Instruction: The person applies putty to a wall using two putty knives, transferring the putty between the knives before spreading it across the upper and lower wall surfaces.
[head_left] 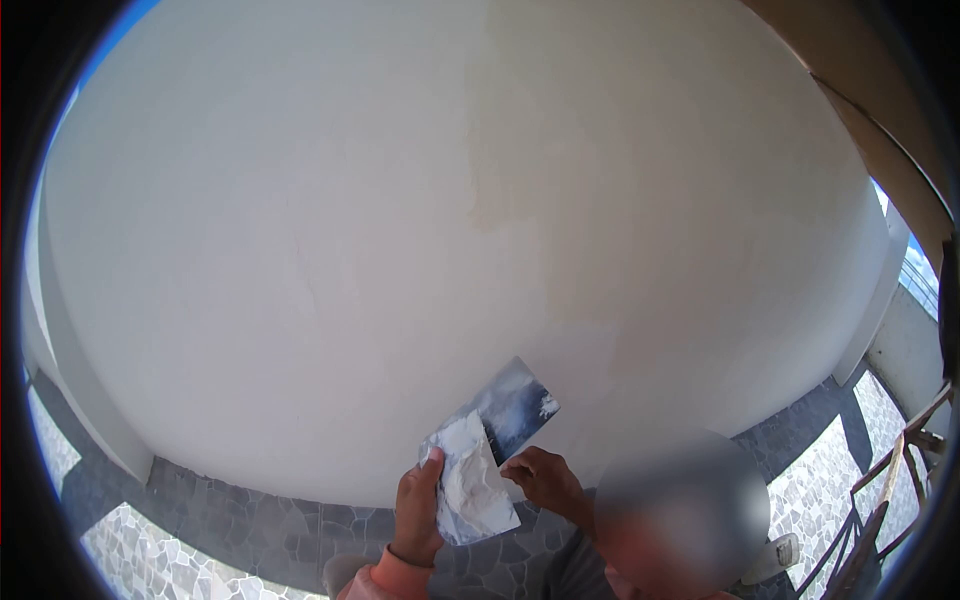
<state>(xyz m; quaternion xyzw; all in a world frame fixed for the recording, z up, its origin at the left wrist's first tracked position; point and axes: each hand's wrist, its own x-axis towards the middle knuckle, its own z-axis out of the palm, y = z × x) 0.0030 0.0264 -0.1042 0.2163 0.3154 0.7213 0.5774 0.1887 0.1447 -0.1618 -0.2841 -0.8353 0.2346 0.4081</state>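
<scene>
Pink sleeve (398, 576) at the bottom edge, a blurred patch off to its right. Left hand (417, 508) gripping a flat plate (452, 529), thumb on top, white paste (472, 482) heaped across it. Right hand (546, 484) closed on the near edge of a wide blade (516, 408), which overlaps the plate; white smear at its far corner. Both held in front of me, low. Beyond: grey stone-pattern floor (235, 508), then a broad pale wall (290, 260), beige-tinted toward the right.
</scene>
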